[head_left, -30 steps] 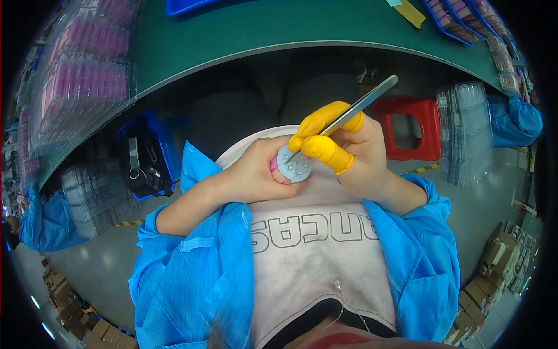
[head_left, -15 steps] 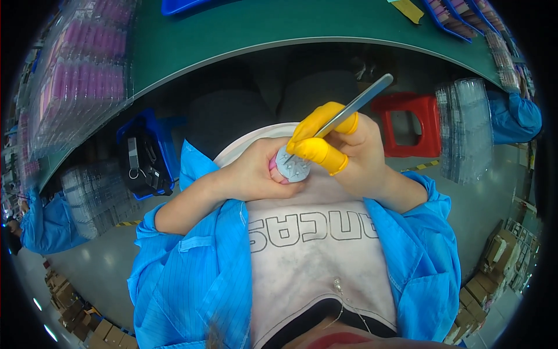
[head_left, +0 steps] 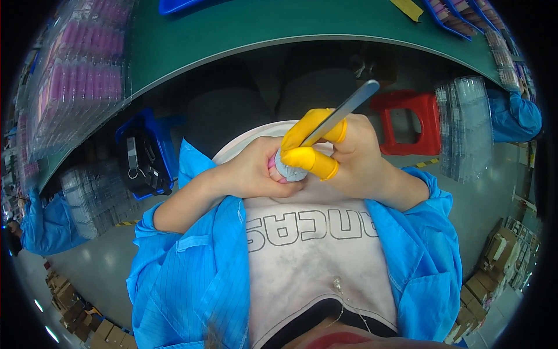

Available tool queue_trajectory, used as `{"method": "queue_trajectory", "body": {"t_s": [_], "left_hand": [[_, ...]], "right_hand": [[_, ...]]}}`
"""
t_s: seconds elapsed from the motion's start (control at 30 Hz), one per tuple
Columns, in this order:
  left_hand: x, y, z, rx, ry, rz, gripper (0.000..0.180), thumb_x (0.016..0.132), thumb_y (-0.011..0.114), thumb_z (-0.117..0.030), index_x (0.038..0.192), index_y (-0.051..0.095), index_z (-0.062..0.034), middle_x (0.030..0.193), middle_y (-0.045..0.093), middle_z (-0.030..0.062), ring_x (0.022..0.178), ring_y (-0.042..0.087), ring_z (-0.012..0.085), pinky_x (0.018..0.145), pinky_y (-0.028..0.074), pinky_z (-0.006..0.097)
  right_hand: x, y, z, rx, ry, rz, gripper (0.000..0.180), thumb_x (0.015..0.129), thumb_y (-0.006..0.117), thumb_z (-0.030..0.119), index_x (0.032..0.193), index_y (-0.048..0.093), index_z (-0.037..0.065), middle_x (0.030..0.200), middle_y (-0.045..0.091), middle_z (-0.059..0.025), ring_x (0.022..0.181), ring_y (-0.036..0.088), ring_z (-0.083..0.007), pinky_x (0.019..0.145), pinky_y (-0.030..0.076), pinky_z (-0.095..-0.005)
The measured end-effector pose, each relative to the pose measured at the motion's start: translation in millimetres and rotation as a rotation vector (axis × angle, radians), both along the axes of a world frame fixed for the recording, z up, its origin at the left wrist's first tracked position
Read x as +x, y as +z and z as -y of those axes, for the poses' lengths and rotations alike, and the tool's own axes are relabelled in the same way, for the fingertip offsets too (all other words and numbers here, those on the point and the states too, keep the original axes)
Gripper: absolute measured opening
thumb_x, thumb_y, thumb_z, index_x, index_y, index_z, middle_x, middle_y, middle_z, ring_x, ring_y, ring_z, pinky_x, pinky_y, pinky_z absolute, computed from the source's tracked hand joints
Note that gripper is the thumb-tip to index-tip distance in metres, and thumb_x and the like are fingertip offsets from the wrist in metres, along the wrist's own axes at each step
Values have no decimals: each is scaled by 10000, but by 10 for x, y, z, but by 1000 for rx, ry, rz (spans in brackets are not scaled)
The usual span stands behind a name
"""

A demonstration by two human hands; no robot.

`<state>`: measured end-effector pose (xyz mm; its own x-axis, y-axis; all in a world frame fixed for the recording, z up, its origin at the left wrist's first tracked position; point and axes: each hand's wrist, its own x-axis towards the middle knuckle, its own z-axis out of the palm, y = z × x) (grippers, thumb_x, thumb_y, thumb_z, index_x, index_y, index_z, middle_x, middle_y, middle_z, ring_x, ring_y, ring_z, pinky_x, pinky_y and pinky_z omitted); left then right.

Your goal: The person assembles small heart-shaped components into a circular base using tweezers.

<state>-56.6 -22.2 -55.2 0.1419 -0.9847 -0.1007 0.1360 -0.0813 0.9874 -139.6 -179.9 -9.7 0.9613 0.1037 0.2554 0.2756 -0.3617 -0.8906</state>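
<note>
Little moves since earlier: tweezers [head_left: 343,110] tilt slightly steeper toward one o'clock. Left hand [head_left: 256,171] grips the small pink-grey cap [head_left: 286,170] at centre, steadying it; right hand [head_left: 349,154] pinches the tweezers, tip on the cap.

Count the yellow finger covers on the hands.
2, both on the right hand: one yellow finger cover lies along the metal tweezers, the other presses on the small round part in the left hand's grip. Others may be hidden.
</note>
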Motion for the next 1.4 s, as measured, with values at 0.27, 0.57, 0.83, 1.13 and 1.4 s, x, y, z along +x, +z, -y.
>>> {"method": "queue_trajectory", "body": {"t_s": [0.27,0.57,0.83,1.13,1.4], "left_hand": [[96,-81,-2,-52,-103,-52,352,613,682,-101,926,533,-37,812,565,48,748,544,136,709,430,259],[114,-54,12,-34,-123,-6,345,616,681,-95,918,526,-35,809,556,46,751,534,129,711,424,251],[112,-65,11,-27,-138,-13,360,619,677,-93,935,513,-42,801,548,41,751,528,130,720,419,253],[107,-28,26,-1,-149,6,393,614,678,-117,957,496,-62,803,539,49,758,532,146,728,415,264],[104,-24,25,-10,-152,-2,398,614,675,-114,968,502,-57,816,544,55,769,538,152,733,418,269]], "right_hand": [[-11,-189,-44,553,-84,-52,250,780,620,146,950,536,-17,854,559,-90,761,586,-159,682,489,-248],[-10,-203,-48,530,-101,-57,242,784,614,143,950,539,-17,850,562,-88,741,582,-153,665,484,-248],[-23,-201,-46,545,-118,-74,223,780,615,132,941,547,-7,842,565,-84,743,579,-154,666,478,-245],[-44,-192,-66,550,-137,-99,187,786,601,102,933,545,2,827,559,-82,739,578,-159,671,480,-247],[-50,-195,-83,598,-163,-92,182,784,598,98,927,546,-2,826,561,-85,744,581,-167,670,484,-254]]}}
